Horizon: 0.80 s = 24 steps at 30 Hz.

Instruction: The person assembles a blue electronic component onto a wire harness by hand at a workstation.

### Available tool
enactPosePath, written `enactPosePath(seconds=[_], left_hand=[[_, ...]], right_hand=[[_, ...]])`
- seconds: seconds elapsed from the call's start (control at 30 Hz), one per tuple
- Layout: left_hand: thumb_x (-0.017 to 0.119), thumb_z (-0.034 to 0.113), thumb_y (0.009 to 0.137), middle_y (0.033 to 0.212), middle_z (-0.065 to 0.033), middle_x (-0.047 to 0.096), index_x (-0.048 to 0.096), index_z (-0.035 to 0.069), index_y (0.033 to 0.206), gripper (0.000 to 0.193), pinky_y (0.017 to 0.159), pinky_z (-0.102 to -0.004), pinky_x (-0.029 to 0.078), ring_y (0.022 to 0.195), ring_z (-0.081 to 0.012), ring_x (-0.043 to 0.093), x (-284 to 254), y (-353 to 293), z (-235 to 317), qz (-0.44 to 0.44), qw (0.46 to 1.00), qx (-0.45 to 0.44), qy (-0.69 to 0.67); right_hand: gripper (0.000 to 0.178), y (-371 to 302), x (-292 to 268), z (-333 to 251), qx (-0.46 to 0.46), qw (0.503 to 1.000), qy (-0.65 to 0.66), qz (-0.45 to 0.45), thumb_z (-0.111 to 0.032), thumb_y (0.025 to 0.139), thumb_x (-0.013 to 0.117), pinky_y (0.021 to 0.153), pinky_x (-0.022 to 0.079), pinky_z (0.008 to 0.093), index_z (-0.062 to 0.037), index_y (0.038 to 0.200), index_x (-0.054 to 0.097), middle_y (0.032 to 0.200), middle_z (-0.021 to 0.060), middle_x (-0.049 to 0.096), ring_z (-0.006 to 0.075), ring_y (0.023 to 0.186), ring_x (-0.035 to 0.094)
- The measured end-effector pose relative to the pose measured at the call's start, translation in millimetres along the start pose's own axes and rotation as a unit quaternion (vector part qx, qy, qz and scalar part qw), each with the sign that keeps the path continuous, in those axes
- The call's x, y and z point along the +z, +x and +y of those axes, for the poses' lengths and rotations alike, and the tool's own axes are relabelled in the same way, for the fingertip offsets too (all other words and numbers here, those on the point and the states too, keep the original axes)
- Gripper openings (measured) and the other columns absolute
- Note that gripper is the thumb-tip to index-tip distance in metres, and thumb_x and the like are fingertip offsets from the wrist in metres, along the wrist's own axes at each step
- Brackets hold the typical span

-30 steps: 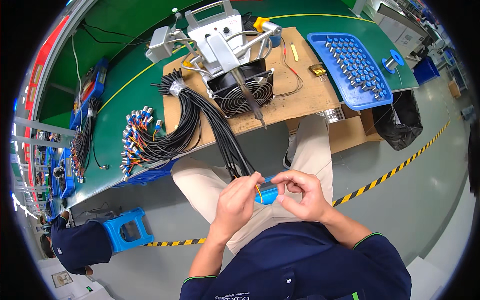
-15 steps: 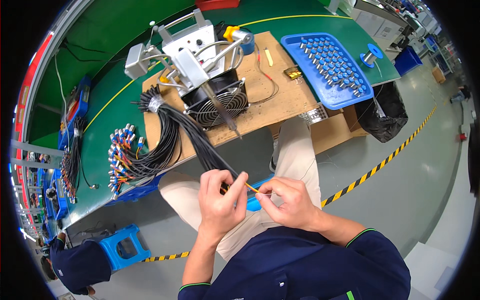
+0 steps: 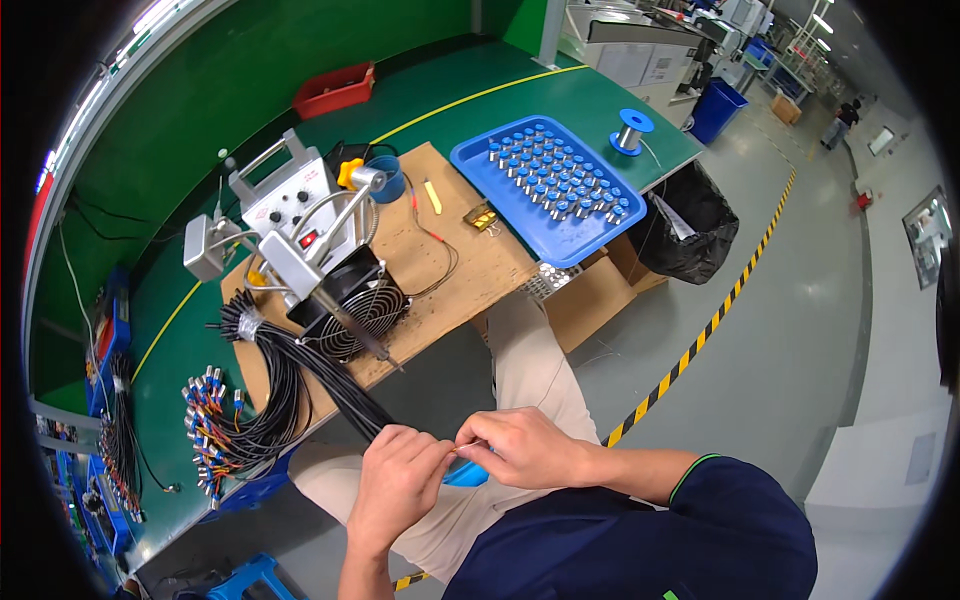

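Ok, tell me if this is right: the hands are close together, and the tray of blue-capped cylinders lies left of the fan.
The side is wrong: the head view shows the blue tray of blue-capped cylinders right of the black fan. The left hand and right hand are close together.

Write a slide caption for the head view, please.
Bare left hand and bare right hand meet at long black cables draped off a brown cardboard sheet.
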<state>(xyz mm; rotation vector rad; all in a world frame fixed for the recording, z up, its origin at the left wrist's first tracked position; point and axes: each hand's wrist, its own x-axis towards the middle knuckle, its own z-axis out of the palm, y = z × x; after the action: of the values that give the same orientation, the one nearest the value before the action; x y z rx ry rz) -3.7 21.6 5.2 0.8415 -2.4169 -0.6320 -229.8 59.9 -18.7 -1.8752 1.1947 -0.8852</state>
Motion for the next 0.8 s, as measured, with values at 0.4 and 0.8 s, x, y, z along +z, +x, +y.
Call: enactPosePath(seconds=[0.4, 0.8], left_hand=[[0.078, 0.008, 0.088, 0.077, -0.0091, 0.067, 0.074, 0.005, 0.087, 0.005, 0.072, -0.0411, 0.044, 0.073, -0.0302, 0.062, -10.9, 8.4, -2.2, -0.095, 0.995, -0.037, -0.019], [0.072, 0.001, 0.099, 0.092, -0.0141, 0.073, 0.073, -0.003, 0.102, 0.005, 0.075, -0.0402, 0.053, 0.081, -0.0305, 0.067, -31.7, -1.7, 13.1, -0.047, 0.992, -0.068, -0.092]], right_hand=[[0.005, 6.3, -0.6, 11.7, -0.085, 0.988, -0.125, -0.031, -0.011, 0.093, 0.071, 0.062, 0.056, 0.0429, -0.0071, 0.093, 0.067, 0.084, 0.0077, 0.070, 0.0300, 0.083, 0.071], [0.027, -1.4, -15.9, 3.1, -0.024, 0.998, 0.057, -0.010, -0.028, 0.091, 0.083, 0.065, 0.055, 0.0383, -0.0046, 0.101, 0.072, 0.082, 0.0064, 0.073, 0.0273, 0.077, 0.073]])
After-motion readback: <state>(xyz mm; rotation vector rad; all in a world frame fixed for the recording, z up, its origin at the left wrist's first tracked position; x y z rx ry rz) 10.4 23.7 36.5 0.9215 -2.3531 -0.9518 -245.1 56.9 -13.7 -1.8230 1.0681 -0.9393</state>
